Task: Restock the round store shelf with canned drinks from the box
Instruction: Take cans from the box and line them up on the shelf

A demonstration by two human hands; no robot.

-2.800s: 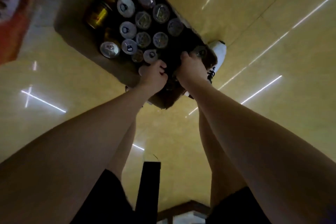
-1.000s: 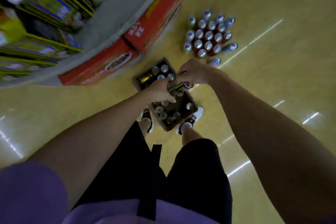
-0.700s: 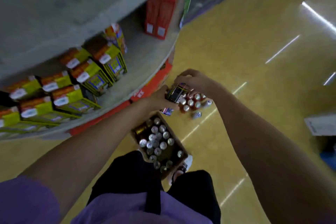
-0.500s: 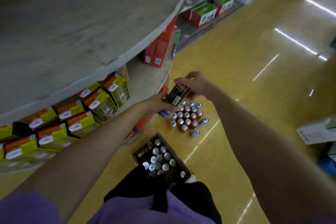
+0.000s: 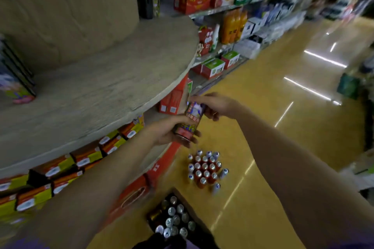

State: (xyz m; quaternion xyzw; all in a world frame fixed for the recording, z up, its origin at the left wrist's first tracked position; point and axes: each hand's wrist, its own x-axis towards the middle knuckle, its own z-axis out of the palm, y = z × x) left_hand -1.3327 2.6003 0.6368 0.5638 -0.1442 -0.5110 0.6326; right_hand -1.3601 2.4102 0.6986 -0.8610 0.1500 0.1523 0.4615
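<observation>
Round shelf (image 5: pixel 105 87) top tier now fills the left of view. Left hand (image 5: pixel 168 130) cups can (image 5: pixel 189 122) from below, fingers curled round its base; right hand (image 5: pixel 217 105) pinches its top. Can raised since earlier, near shelf edge. Box (image 5: pixel 174 216) dropped to bottom, loose floor cans (image 5: pixel 205 169) right of it.

Dim, warm indoor light, streaky ceiling-lamp glare on the floor (image 5: pixel 283 91), motion blur and bowed wide-angle edges

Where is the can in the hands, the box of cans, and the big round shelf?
can (image 5: pixel 191 121), head view, its label.
box (image 5: pixel 159 203), head view, left rim.
round shelf (image 5: pixel 113 87), head view, bare top.
</observation>
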